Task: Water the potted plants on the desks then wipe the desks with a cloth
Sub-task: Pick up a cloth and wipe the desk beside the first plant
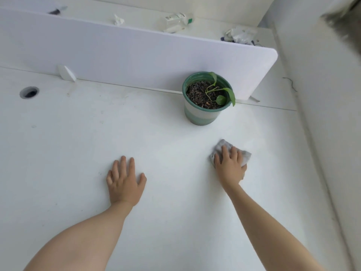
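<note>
A green and white pot with dark soil and a small green plant stands on the white desk, close to the divider panel. My right hand lies flat on a small grey cloth, pressing it onto the desk in front of and slightly right of the pot. The cloth shows around my fingers; its middle is hidden under my palm. My left hand rests flat on the bare desk with fingers spread, well to the left of the cloth.
A white divider panel runs along the desk's back. Behind it lie a plastic bottle, a crumpled tissue and a plastic bag. A round cable hole sits at the far left. A white wall borders the right side.
</note>
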